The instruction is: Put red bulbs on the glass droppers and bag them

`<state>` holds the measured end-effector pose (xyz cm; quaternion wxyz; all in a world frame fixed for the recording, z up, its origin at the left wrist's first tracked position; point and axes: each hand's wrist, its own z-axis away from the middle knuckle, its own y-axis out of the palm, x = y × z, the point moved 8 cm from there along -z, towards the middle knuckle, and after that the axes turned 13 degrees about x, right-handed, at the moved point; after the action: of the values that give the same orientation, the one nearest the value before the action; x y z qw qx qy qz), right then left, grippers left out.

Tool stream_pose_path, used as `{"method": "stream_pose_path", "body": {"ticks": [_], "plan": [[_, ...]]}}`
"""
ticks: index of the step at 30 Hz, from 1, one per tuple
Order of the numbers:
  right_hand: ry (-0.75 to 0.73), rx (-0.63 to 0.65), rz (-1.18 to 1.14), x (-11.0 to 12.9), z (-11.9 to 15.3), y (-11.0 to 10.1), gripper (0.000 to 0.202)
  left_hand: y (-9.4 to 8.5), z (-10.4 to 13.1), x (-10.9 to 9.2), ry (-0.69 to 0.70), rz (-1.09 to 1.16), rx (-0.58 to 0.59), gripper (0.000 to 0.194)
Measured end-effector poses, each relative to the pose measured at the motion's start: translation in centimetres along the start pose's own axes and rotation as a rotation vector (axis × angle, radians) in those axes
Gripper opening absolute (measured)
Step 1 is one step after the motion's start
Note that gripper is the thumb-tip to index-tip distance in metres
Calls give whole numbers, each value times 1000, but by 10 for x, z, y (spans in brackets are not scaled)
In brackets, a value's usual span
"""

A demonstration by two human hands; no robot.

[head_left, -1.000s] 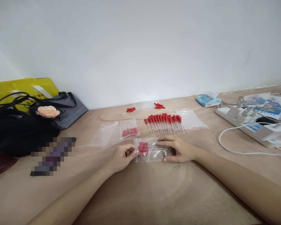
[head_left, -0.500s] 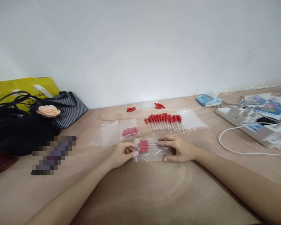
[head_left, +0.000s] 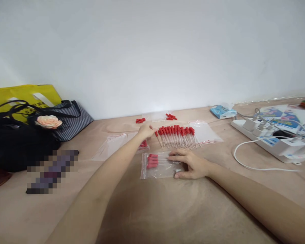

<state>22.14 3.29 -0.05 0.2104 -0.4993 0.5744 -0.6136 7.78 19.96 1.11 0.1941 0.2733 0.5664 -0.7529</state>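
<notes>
A clear zip bag point(head_left: 165, 169) holding several red-bulbed droppers point(head_left: 153, 161) lies flat in front of me. My right hand point(head_left: 189, 164) rests on the bag's right end, its thumb and fingers spread. Beyond the bag, my left hand point(head_left: 146, 131) is stretched out at the left end of a row of red-bulbed droppers point(head_left: 176, 134). Its thumb and a fingertip show slightly apart beside the leftmost dropper point(head_left: 157, 135), while the other fingers are hidden. Another bag with red bulbs point(head_left: 144, 143) is partly covered by my left forearm.
Flat clear zip bags lie to the left point(head_left: 109, 145) and right point(head_left: 205, 132) of the row. Small red piles point(head_left: 140, 120) sit near the wall. A white power strip point(head_left: 266, 139) with cables is at right; a black bag point(head_left: 12, 145) stands at left.
My left hand has let go of the zip bag's left end and moved forward to the left end of the dropper row. The right hand stays on the bag.
</notes>
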Motion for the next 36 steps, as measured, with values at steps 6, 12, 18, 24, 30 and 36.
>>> {"method": "stream_pose_path", "body": {"ticks": [6, 12, 18, 24, 30, 36], "plan": [[8, 4, 2, 0, -1, 0, 61, 18, -26, 5, -89, 141, 87, 30], [0, 3, 8, 0, -1, -1, 60, -9, -4, 9, 7, 428, -29, 25], [-8, -14, -2, 0, 0, 0, 61, -55, 94, 65, 178, 669, -375, 15], [8, -17, 0, 1, 1, -1, 61, -46, 159, 120, 227, 912, -553, 37], [11, -15, 1, 0, 1, 0, 61, -29, 160, 113, 207, 918, -509, 44], [27, -6, 13, 0, 1, 0, 60, -18, 163, 109, 204, 916, -430, 46]]}}
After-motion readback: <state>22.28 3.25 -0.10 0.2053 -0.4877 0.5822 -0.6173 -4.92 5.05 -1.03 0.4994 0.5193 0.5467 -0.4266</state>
